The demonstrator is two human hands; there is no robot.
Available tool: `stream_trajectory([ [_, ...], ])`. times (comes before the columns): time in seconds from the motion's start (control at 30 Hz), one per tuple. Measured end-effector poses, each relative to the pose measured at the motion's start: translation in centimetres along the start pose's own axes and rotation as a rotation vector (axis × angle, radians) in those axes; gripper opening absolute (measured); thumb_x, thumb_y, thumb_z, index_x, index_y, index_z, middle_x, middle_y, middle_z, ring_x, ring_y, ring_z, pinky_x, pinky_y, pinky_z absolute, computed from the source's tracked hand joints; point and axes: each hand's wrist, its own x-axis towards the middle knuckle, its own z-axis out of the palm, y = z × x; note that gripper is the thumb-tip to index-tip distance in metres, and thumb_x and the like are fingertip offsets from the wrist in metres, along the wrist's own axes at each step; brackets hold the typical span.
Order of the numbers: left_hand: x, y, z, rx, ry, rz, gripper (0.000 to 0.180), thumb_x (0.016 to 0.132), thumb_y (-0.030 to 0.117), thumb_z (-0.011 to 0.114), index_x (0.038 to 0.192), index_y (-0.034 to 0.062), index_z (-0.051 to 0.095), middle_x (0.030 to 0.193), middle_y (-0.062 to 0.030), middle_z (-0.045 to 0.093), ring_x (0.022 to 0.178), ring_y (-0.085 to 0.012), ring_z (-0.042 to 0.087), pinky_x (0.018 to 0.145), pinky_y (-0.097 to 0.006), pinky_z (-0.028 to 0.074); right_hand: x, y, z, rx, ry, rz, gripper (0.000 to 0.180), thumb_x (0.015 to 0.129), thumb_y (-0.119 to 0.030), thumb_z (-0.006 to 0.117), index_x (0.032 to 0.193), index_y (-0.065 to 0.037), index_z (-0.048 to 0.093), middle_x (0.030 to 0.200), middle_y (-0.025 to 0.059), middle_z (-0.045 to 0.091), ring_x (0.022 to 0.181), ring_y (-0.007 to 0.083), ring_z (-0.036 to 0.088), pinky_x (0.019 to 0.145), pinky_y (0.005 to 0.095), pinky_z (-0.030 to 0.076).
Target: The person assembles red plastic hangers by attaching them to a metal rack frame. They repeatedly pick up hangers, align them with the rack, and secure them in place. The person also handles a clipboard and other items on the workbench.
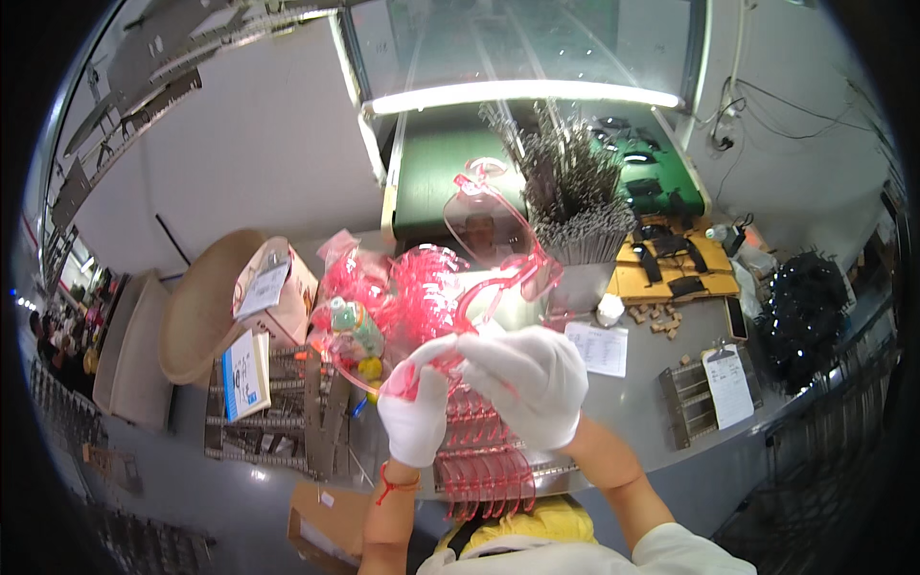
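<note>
Both my hands wear white gloves and are raised together over the middle of the bench. My left hand [415, 412] pinches a pink see-through glasses frame [540, 271] from the left. The fingers of my right hand [532, 383] are closed on the same frame, meeting the left fingertips. A large pale lens area [489, 222] stands up beyond the gloves, and a thin pink edge curves out to the left. The fingers hide the gripped part. Below my hands, several curved pink plastic pieces [484, 479] lie in a row at the bench's near edge.
Glossy pink pieces [422, 287] are heaped behind my hands. A grey bin of thin metal rods [585, 225] stands before the green conveyor [431, 172]. Metal racks [268, 412] lie left, a carton [278, 297] behind them. A clipboard [730, 388] and dark pile [805, 321] sit right.
</note>
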Motion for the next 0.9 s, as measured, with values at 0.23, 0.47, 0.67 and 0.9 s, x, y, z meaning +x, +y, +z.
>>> stream_trajectory([
  [0.23,-1.4,3.3,-0.1,0.180,-0.117,0.293,0.033,0.092,0.021,0.053,0.107,-0.0056,0.065,0.100,-0.0127,0.070,0.091,-0.0182,0.066,0.082,-0.030,0.052,-0.6,-3.4,-3.5,0.068,-0.020,-0.072,0.045,0.067,-0.015,0.080,0.109,-0.006,0.069,0.082,0.0025,0.064,0.061,0.0204,0.057,0.055,0.0318,0.044],
  [0.47,0.7,7.4,0.4,0.586,-0.425,0.422,0.029,0.094,0.025,0.056,0.093,0.0001,0.071,0.095,-0.0106,0.073,0.083,-0.0201,0.069,0.080,-0.031,0.052,-1.4,-4.1,-4.9,-0.012,0.051,0.073,0.033,0.071,-0.011,0.073,0.102,-0.009,0.065,0.066,0.0036,0.060,0.052,0.0238,0.055,0.048,0.0353,0.042],
  [0.67,2.6,9.9,3.6,0.657,-0.519,0.958,0.014,0.081,0.007,0.067,0.094,0.0085,0.070,0.095,-0.0036,0.071,0.072,-0.0150,0.068,0.062,-0.025,0.054,-2.7,-4.6,-5.5,-0.013,0.467,0.203,0.025,0.080,-0.018,0.072,0.102,-0.007,0.070,0.077,0.0055,0.066,0.065,0.0243,0.058,0.063,0.0355,0.046],
  [0.9,2.5,12.8,5.8,0.096,-0.631,-0.032,0.026,0.099,0.010,0.043,0.104,-0.0031,0.065,0.087,-0.0076,0.071,0.072,-0.0079,0.062,0.065,-0.024,0.050,-0.3,-3.7,-7.3,-0.134,0.421,0.042,0.030,0.095,-0.026,0.062,0.104,0.002,0.068,0.089,0.0122,0.067,0.073,0.0191,0.060,0.066,0.0310,0.048],
])
